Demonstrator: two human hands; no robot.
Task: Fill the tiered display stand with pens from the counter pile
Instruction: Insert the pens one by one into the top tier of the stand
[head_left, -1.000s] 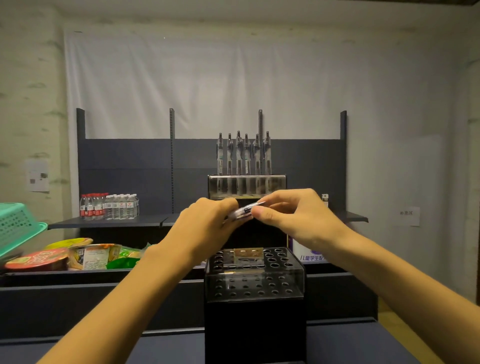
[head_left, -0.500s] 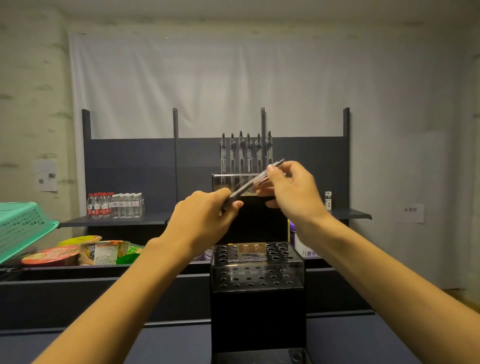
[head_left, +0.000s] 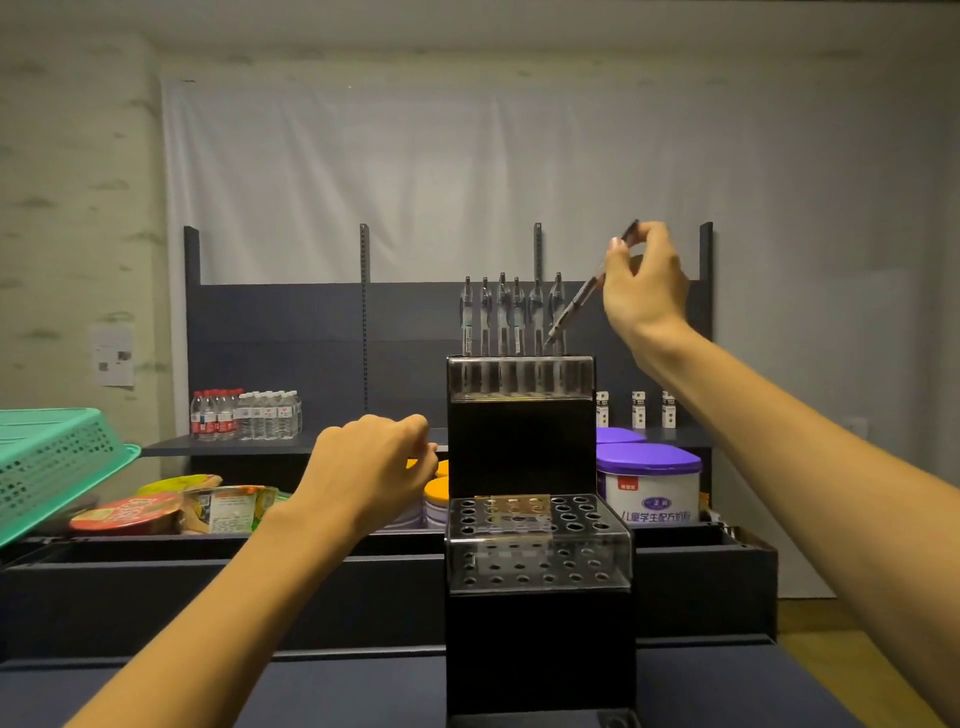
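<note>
The right hand (head_left: 644, 283), in the upper right of centre, pinches a pen (head_left: 576, 306) near its top end. The pen hangs tilted, tip down and to the left, just above the top tier (head_left: 519, 376) of the display stand (head_left: 535, 649). Its tip lies against or just in front of the rightmost of the standing pens (head_left: 511, 317); which cannot be told from this view.

The left hand (head_left: 371, 467), left of centre, hangs loosely curled beside the stand's dark column and holds nothing visible.

Six pens stand upright in a row in the top tier. The middle tier (head_left: 537, 540), at centre low, shows only vacant holes. The bottom tier is cut off by the lower frame edge. The counter pile is not in view.

Judgement: insertion into the top tier is in hand, and most of the stand remains to be filled.

Risks noted:
- The pen is tilted, not plumb. Pushed down at this slant, the tip may catch on a hole rim or skid across the clear plate.
- The tip is close to the rightmost standing pen; a sideways nudge may knock it askew or lever it out.
- The grip is high on the barrel, leaving the tip free to swing.
- The stand is tall and narrow, and the left hand does not steady it; a hard push at the top could rock it on the worktop (head_left: 363, 691).
</note>
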